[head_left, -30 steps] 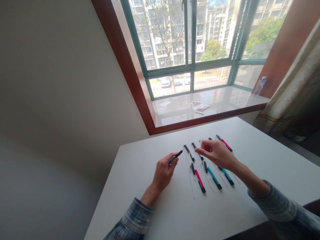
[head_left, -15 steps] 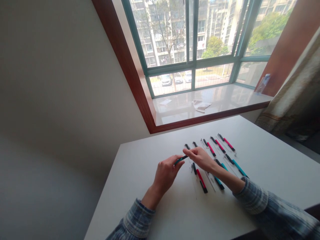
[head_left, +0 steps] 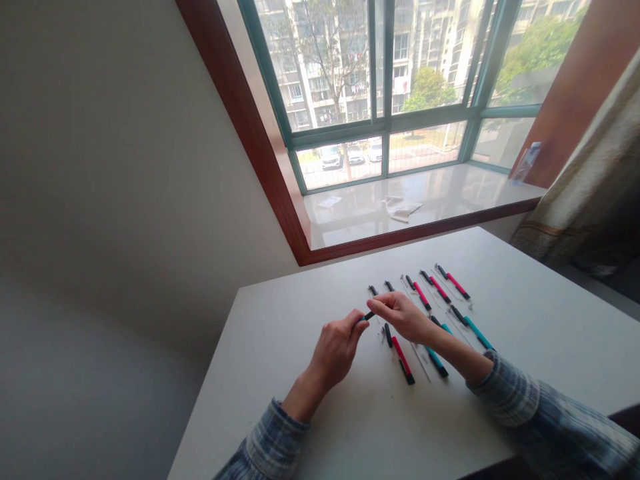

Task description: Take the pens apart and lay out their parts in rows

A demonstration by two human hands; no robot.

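White bench (head_left: pixel 530 347) under a wide window (head_left: pixel 380 80), seen from above. At its middle, the person's left hand (head_left: pixel 336 348) has its fingers curled around a pen (head_left: pixel 369 315), of which only the short black end shows between the two hands, just above the surface. From the other side, the right hand (head_left: pixel 403 316) pinches that black end between thumb and forefinger. Beside and beyond the hands, more pens lie in two rows on the bench: a red pen (head_left: pixel 403 360) and teal pens (head_left: pixel 437 361) nearer, three red pens (head_left: pixel 440 288) farther back. A crumpled cloth (head_left: pixel 403 208) rests on the windowsill (head_left: pixel 460 190).
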